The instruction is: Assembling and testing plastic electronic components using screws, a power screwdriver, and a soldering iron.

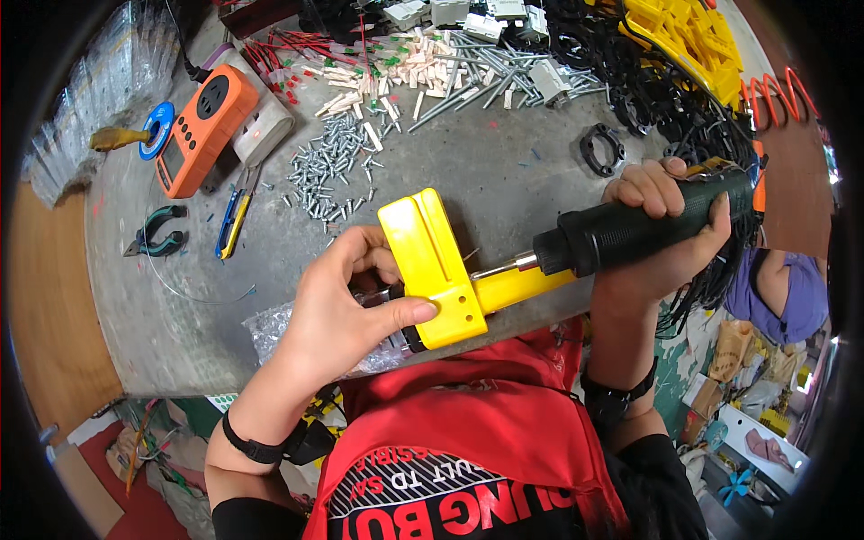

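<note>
My left hand (328, 301) grips a yellow plastic housing (416, 229) near the table's front edge, its thumb pressed on the lower face beside small holes. A dark part with a shiny edge shows partly behind the housing, under my fingers. From the housing's right side a yellow arm (526, 288) reaches toward the right. My right hand (643, 274) is wrapped round a black-green power screwdriver (621, 236), held nearly level. Its metal bit (497, 268) points left at the housing's right side; whether the tip touches a screw cannot be made out.
Short screws (328, 166) lie heaped mid-table, with long screws (495, 76) and pale small pieces (432, 63) behind. An orange meter (207, 130), utility knife (236, 211) and cutters (160, 232) sit left. Black cables, a black ring (601, 150) and yellow housings (693, 45) crowd the right.
</note>
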Motion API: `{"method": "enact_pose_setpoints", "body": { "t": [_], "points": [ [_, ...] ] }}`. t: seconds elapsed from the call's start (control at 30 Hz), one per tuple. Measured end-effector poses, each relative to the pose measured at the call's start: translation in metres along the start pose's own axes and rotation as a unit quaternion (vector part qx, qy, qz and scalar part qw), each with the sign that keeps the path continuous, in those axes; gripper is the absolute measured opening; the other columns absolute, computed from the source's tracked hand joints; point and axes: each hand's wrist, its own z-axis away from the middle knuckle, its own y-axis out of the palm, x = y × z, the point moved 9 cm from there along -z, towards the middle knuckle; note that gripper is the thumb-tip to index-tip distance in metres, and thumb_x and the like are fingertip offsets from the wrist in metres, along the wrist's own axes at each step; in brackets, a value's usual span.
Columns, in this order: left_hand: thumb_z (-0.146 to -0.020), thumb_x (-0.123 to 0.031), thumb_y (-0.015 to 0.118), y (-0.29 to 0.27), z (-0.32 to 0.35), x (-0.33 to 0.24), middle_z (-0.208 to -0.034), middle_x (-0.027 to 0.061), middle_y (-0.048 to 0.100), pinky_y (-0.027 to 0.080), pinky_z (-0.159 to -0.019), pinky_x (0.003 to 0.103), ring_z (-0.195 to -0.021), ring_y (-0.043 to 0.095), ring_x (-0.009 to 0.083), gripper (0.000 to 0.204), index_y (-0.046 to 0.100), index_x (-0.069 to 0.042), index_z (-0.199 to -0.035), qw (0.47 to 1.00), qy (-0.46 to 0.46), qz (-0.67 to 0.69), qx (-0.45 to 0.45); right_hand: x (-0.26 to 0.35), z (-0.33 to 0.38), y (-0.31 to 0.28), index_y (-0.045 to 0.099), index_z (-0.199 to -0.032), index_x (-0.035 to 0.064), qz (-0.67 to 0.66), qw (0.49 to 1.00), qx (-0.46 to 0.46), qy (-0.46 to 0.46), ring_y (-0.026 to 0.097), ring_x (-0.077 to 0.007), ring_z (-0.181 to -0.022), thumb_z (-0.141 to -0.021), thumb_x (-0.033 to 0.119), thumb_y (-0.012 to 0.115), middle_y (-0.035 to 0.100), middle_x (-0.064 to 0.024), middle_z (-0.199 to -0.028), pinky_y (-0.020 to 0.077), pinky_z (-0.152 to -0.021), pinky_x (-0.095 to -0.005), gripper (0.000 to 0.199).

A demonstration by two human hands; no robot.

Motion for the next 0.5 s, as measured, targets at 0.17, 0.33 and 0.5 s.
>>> {"method": "enact_pose_setpoints", "body": {
  "t": [0.17, 0.33, 0.5],
  "points": [
    [-0.065, -0.015, 0.087, -0.002, 0.004, 0.006, -0.095, 0.0074, 0.063, 0.049, -0.082, 0.029, -0.09, 0.06, 0.0155, 0.064, 0.054, 0.003, -0.117, 0.999, -0.006, 0.034, 0.004, -0.007, -0.003, 0.001, 0.049, -0.103, 0.0051, 0.005, 1.0, -0.017, 0.013, 0.041, -0.0121, -0.066, -0.09, 0.05, 0.044, 0.041, 0.0027, -0.07, 0.0389, -0.071, -0.03, 0.047],
    [-0.057, -0.039, 0.086, -0.006, 0.048, -0.04, -0.118, 0.0159, 0.061, 0.045, -0.091, 0.043, -0.109, 0.056, 0.0357, 0.08, 0.055, -0.001, -0.12, 0.911, 0.232, -0.334, -0.068, -0.004, 0.001, -0.002, 0.049, -0.106, 0.0048, 0.012, 1.0, 0.001, 0.006, 0.042, -0.0117, -0.069, -0.09, 0.046, 0.048, 0.042, 0.0022, -0.073, 0.0389, -0.073, -0.0291, 0.044],
    [-0.061, -0.036, 0.083, -0.007, 0.065, -0.019, -0.117, 0.0133, 0.063, 0.045, -0.087, 0.041, -0.104, 0.06, 0.032, 0.066, 0.06, -0.002, -0.113, 0.896, 0.278, -0.323, -0.121, -0.019, 0.001, -0.009, 0.048, -0.102, 0.0038, -0.067, 0.996, 0.007, 0.06, 0.043, -0.0109, -0.069, -0.088, 0.04, 0.055, 0.043, 0.0022, -0.074, 0.0403, -0.074, -0.029, 0.039]
  ]
}}
